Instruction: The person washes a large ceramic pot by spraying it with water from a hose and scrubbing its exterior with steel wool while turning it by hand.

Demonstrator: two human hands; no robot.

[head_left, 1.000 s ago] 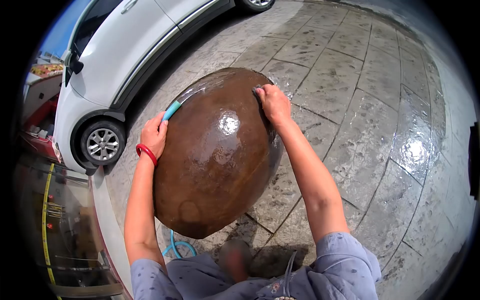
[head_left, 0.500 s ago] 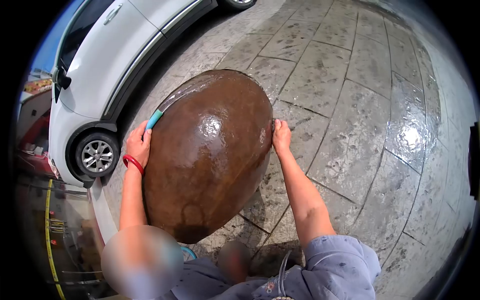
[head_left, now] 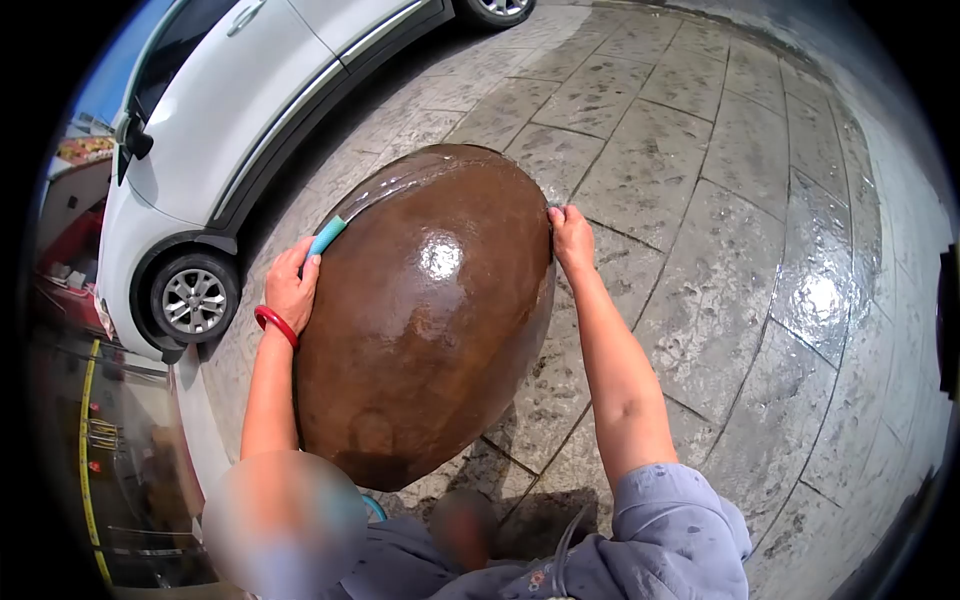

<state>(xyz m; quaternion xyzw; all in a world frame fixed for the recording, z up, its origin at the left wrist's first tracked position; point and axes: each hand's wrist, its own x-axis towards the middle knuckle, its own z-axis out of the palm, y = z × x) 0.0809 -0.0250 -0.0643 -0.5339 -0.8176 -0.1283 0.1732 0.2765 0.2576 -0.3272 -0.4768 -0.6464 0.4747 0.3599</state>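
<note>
A large, wet, smooth brown slab with a rounded outline [head_left: 420, 330] stands in front of me, its top surface shining. My left hand [head_left: 293, 285], with a red bangle at the wrist, is closed around a teal hose [head_left: 328, 236] at the slab's left edge. Clear water streams from the hose end across the slab's far left part. On the opposite side, the fingers of my right hand [head_left: 571, 238] are closed at the slab's right rim, thumb and fingertips right at the edge.
A white car [head_left: 200, 190] is parked to the left, its front wheel [head_left: 194, 302] close to my left arm. Grey stone-patterned paving [head_left: 680, 230], wet in places, spreads to the right and ahead. A yellow strip [head_left: 88, 450] runs along the lower left.
My left hand and the hose have shifted up and to the right. My right hand has moved a little farther up along the slab's rim.
</note>
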